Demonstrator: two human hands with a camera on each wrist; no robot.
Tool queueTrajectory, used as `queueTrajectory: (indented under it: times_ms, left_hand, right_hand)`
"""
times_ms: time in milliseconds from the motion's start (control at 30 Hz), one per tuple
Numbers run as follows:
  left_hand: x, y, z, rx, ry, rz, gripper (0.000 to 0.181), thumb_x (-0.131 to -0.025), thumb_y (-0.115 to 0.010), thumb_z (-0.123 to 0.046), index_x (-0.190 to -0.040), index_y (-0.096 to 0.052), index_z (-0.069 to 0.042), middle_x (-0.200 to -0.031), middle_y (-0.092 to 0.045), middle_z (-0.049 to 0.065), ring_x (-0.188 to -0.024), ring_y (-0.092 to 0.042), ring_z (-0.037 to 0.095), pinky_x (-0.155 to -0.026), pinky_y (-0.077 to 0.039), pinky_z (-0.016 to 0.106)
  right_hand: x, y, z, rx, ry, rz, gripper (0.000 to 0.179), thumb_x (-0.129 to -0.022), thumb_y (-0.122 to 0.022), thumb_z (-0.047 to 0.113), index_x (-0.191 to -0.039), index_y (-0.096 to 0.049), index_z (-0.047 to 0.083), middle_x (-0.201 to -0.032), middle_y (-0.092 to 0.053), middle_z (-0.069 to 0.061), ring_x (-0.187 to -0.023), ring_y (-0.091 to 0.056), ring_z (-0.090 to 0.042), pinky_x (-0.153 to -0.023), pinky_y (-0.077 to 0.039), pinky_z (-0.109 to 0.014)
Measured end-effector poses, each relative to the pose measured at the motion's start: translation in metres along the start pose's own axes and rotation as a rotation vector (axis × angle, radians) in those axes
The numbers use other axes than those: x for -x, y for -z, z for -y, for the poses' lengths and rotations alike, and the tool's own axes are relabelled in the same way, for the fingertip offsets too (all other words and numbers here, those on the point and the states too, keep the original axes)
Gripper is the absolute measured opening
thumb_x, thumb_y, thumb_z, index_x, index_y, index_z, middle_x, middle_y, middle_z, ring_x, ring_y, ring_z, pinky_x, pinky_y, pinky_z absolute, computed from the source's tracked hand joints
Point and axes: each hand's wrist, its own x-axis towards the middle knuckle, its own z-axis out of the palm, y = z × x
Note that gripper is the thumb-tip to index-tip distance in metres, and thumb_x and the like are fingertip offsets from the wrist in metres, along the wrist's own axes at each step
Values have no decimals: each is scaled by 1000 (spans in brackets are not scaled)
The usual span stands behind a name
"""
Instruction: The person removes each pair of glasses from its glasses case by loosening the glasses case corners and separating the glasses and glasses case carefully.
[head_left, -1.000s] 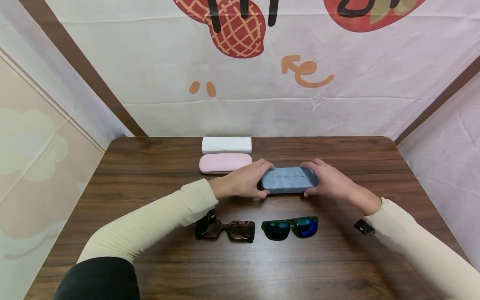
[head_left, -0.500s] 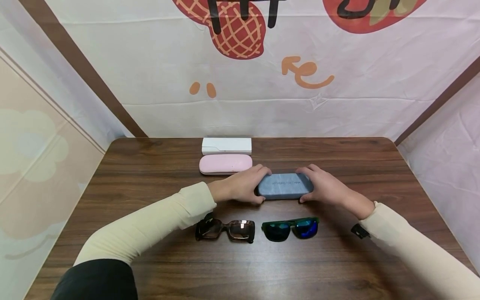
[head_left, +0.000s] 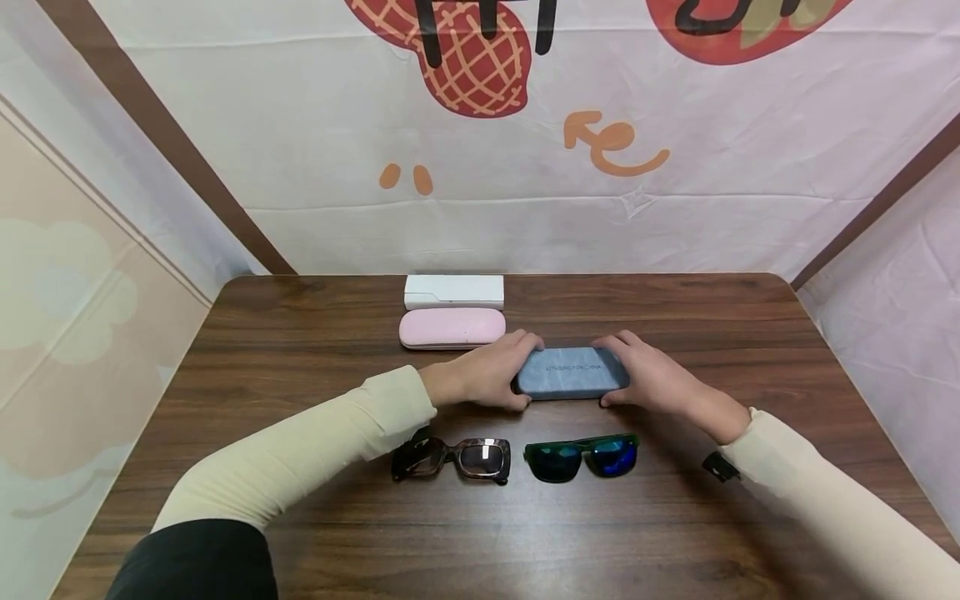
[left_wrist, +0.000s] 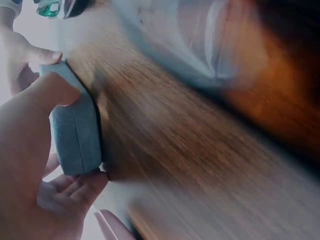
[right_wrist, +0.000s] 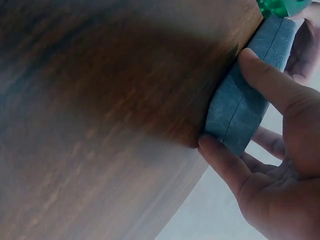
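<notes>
A blue-grey glasses case (head_left: pixel 572 373), closed and with small lettering on its lid, lies on the wooden table between my two hands. My left hand (head_left: pixel 491 369) grips its left end, thumb (left_wrist: pixel 62 92) on the near side and fingers around the far side. The right hand (head_left: pixel 654 375) holds the opposite end, its thumb (right_wrist: pixel 265 75) along the near face. Nearer to me lie tortoiseshell sunglasses (head_left: pixel 482 460), partly behind the left sleeve. Beside them on the right are green-framed sunglasses (head_left: pixel 581 457) with dark blue lenses.
A pink glasses case (head_left: pixel 452 328) lies just beyond my left hand. Behind it a white case (head_left: pixel 453 292) sits at the back edge of the table (head_left: pixel 675 308). A printed white cloth (head_left: pixel 315 125) hangs behind the table.
Over the first half second, both hands brought the blue-grey case a little toward me and slightly left. Since then, case and hands have stayed almost still.
</notes>
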Motion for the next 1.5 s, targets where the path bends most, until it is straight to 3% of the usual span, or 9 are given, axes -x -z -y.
queueTrajectory:
  times_ms: [233,700,867,1167,1500]
  left_hand:
    - [-1,0,-5,-51,50,30,78,-85,-79,-34,-145,-42,1,-131,-52,11,-110,-50,18,-97,-46,32]
    - [-3,8,-10,-60,53,85,79,-87,-80,-36,-144,-42,4,-130,-52,14,-113,-52,21,-100,-45,34]
    - [-4,7,-12,-69,74,85,79,-86,-81,-36,-143,-43,4,-129,-52,13,-112,-52,21,-100,-45,34]
    - [-9,6,-15,-132,107,95,74,-82,-83,-36,-135,-48,2,-122,-53,11,-105,-49,20,-96,-45,33]
    - [-13,9,-18,-136,121,117,73,-81,-85,-34,-134,-47,1,-121,-53,10,-105,-50,19,-96,-45,34]
  right_hand:
    - [0,5,-2,-5,26,34,82,-80,-90,21,-148,-48,3,-139,-50,-23,-122,-56,-35,-97,-49,-53]
    - [-2,10,-4,-32,42,64,81,-80,-90,19,-146,-46,-1,-140,-52,-23,-127,-53,-36,-99,-47,-53]
    - [-3,11,-5,-15,68,52,74,-78,-91,21,-136,-51,-2,-132,-57,-22,-117,-58,-33,-92,-50,-51]
    - [-9,17,-6,24,83,65,72,-76,-92,25,-133,-58,-2,-128,-63,-19,-112,-61,-29,-92,-51,-49]
    - [-18,30,-9,-10,83,148,68,-76,-92,29,-130,-63,-2,-120,-67,-14,-94,-59,-18,-79,-50,-38]
